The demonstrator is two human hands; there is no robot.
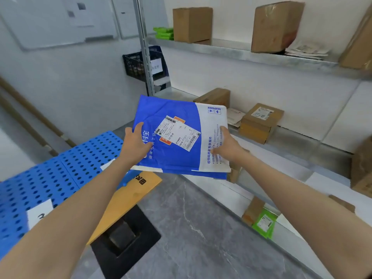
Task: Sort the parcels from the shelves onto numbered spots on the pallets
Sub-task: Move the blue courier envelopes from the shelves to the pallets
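Blue-and-white plastic mailer, pinched at opposite edges by the left hand and right hand with thumbs on top, hangs between shelf and blue pallet; slick and floppy, it may slip free or land on the wrong number.

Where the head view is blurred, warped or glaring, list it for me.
Head view: the taller cardboard box on the top shelf and the whiteboard smear with blur; head view: the shelf post leans from wide-angle distortion; head view: the label on the blue-and-white mailer is sharpest; lighting is soft and even.
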